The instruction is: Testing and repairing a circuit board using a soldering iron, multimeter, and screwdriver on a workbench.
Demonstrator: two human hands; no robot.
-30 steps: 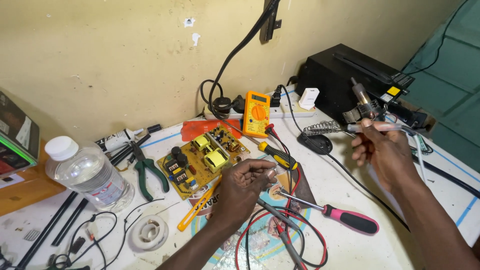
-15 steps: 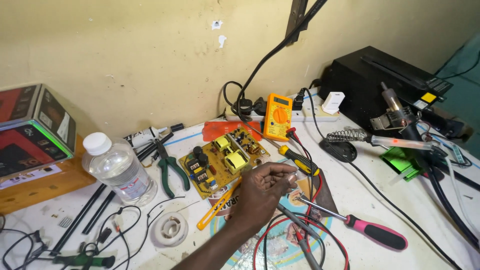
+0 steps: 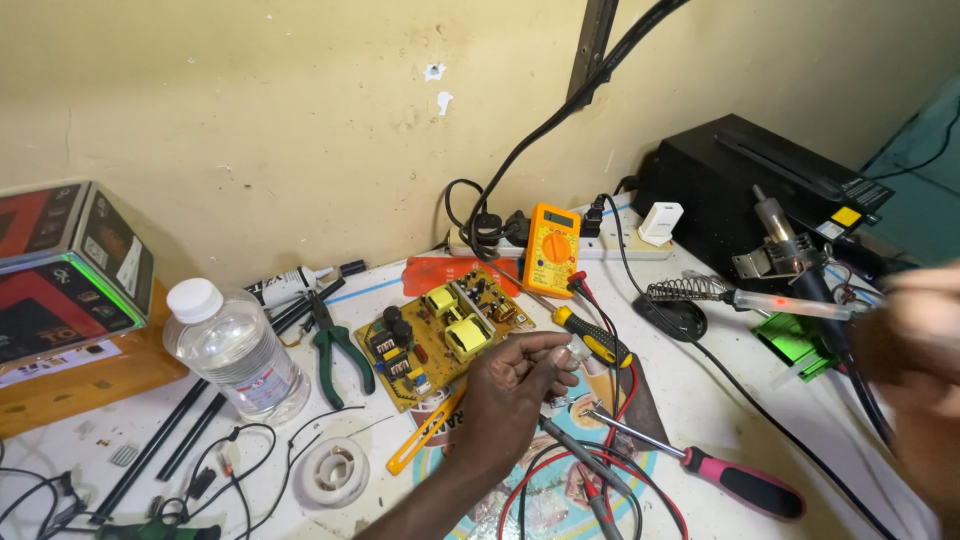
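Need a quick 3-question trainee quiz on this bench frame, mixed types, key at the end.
1. True or false: the left hand pinches a small whitish part at its fingertips.
2. Which tool lies between the plastic bottle and the circuit board? A) green-handled pliers B) a hammer C) a saw
3. What colour is the multimeter by the wall?

Key: 1 true; 2 A; 3 orange. The right hand is blurred at the frame's edge, so nothing is asked about it.

Lying on the bench: one yellow circuit board, one orange multimeter, one clear plastic bottle, two screwdrivers, pink-handled and yellow-black.
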